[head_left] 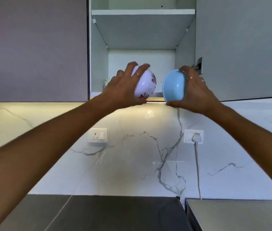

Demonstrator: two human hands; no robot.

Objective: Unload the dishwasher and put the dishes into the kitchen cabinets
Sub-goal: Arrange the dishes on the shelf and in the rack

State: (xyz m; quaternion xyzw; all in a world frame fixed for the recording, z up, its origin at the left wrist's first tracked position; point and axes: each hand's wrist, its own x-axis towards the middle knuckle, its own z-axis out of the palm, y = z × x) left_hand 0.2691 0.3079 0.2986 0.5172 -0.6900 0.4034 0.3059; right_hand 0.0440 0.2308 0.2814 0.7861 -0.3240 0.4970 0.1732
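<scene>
My left hand grips a white bowl with a flower pattern, held on its side at the mouth of the open wall cabinet. My right hand grips a light blue bowl, also tipped on its side, just to the right of the white one. Both bowls are raised in front of the cabinet's lower shelf edge. A small patterned dish peeks out behind my left hand on that shelf.
The cabinet door hangs open to the right, with its hinge near my right hand. A closed dark door is on the left. Below are the marble backsplash, two sockets and a dark counter.
</scene>
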